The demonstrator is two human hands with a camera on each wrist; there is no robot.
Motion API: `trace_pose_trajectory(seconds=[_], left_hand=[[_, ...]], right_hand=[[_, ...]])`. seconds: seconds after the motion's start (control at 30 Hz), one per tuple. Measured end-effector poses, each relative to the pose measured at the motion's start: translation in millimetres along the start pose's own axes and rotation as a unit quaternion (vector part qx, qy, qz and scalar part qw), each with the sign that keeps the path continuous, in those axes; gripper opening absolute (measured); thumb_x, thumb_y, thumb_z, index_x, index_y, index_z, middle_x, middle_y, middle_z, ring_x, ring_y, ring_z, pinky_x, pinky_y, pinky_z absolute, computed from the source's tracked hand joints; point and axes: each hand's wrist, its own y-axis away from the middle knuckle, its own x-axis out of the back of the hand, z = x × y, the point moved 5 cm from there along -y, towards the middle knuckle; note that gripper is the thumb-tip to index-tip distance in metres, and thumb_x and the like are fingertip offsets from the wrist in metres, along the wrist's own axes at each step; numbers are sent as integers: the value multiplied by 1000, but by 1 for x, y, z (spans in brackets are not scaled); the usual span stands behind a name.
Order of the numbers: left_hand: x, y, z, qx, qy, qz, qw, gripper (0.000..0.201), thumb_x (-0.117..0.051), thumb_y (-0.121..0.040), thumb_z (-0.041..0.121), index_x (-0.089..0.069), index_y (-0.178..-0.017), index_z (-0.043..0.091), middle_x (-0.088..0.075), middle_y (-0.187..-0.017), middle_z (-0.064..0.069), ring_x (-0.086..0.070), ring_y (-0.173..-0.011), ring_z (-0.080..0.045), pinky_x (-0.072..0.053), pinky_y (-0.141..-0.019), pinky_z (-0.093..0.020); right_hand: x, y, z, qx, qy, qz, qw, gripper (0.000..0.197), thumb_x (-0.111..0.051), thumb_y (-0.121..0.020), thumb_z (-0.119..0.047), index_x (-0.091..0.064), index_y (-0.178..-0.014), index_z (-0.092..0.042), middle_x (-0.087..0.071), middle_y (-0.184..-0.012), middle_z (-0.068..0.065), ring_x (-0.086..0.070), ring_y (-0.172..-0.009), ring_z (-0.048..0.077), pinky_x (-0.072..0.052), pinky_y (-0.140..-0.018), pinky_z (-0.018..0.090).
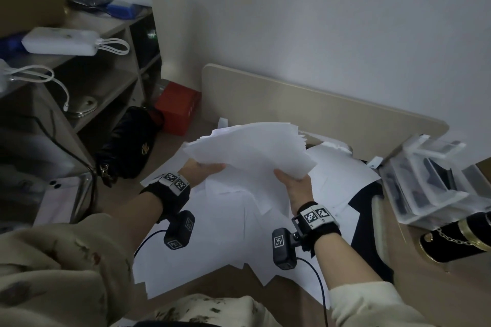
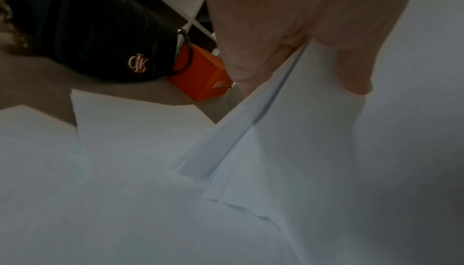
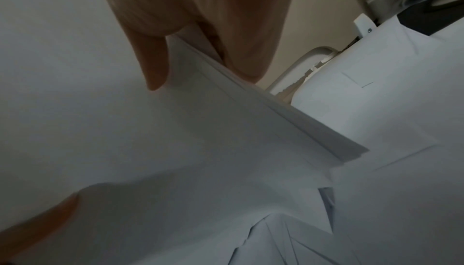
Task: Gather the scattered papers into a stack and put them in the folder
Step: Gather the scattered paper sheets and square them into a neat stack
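A loose stack of white papers (image 1: 249, 148) is held up above the desk, its far edges fanned and uneven. My left hand (image 1: 204, 168) grips its near left edge, thumb on top; the stack (image 2: 288, 110) runs between thumb and fingers in the left wrist view. My right hand (image 1: 295, 183) grips the near right corner, and the stack's edge (image 3: 263, 110) passes under its thumb. More white sheets (image 1: 212, 241) lie scattered on the desk below. A dark folder (image 1: 366, 210) lies partly covered by sheets at the right.
A black handbag (image 1: 130, 146) and a red box (image 1: 178, 107) sit at the left back of the desk, by a shelf unit (image 1: 87, 74). A clear plastic organiser (image 1: 433, 180) and a black cylindrical case (image 1: 457, 239) stand at the right. A beige backboard (image 1: 318, 103) closes the rear.
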Motion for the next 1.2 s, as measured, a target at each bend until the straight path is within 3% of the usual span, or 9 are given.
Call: trace_pose_trajectory(seconds=[0.1,0.23,0.4,0.53,0.6,0.67,0.87,1.03,1.2], left_hand=[[-8,1,3,-5,-19,-7,1000,20,-67,-86,9,-56,-87,26,-58,-88,6,-55,-85,-6,-47,-78,-21],[-3,-3,4,7,101,40,994,34,-75,-78,9,-63,-110,5,-67,-109,-9,-63,-104,-26,-48,-96,-38],[-4,-2,9,31,153,-67,985,39,-77,-64,7,-68,-102,2,-70,-103,-18,-68,-93,-33,-56,-82,-40],[-4,3,-12,93,127,-129,979,52,-86,-54,13,-68,-101,-3,-71,-101,-19,-68,-94,-34,-58,-78,-35],[-3,5,-14,104,94,-147,979,61,-91,-50,16,-68,-104,-1,-72,-103,-16,-69,-94,-30,-58,-76,-30],[-4,7,-5,77,67,-154,983,44,-82,-63,4,-69,-105,6,-73,-102,-12,-70,-93,-25,-57,-78,-29],[-4,1,17,-3,77,-38,996,34,-76,-71,-6,-68,-101,8,-70,-103,-14,-67,-93,-24,-54,-86,-38],[-4,-1,24,-43,69,16,997,31,-77,-72,-2,-66,-91,21,-69,-93,-2,-66,-86,-15,-54,-84,-35],[2,3,19,-33,50,-12,998,33,-79,-70,-2,-68,-92,20,-70,-97,-8,-66,-96,-25,-53,-89,-43]], right_hand=[[1,-5,2,-1,5,18,1000,21,-68,-82,3,-65,-89,-16,-68,-93,5,-65,-79,13,-54,-74,24],[-1,-10,-5,2,-11,6,1000,21,-66,-81,8,-67,-84,-13,-70,-85,3,-66,-75,17,-53,-72,29],[6,-15,3,-24,-21,-27,999,30,-64,-74,16,-65,-94,-7,-72,-85,7,-67,-82,26,-54,-72,32],[7,-11,11,-35,16,-70,997,66,-78,-53,-5,-59,-116,-2,-69,-107,17,-66,-98,32,-53,-87,42],[7,-10,13,-53,29,-85,995,62,-78,-52,-6,-63,-111,1,-71,-102,16,-67,-94,32,-51,-85,42],[5,-9,12,-59,38,-92,993,49,-76,-55,-5,-67,-102,0,-72,-94,13,-68,-89,30,-51,-83,41],[-3,-16,-7,23,57,-14,998,62,-84,-60,-24,-61,-117,-13,-70,-108,7,-67,-100,24,-53,-92,46],[-6,-10,-17,52,13,21,998,33,-70,-77,8,-62,-98,-15,-68,-91,1,-66,-74,-5,-54,-72,13],[-6,-7,2,29,50,-28,998,58,-78,-67,-5,-57,-121,-14,-69,-108,4,-65,-101,19,-52,-91,37]])
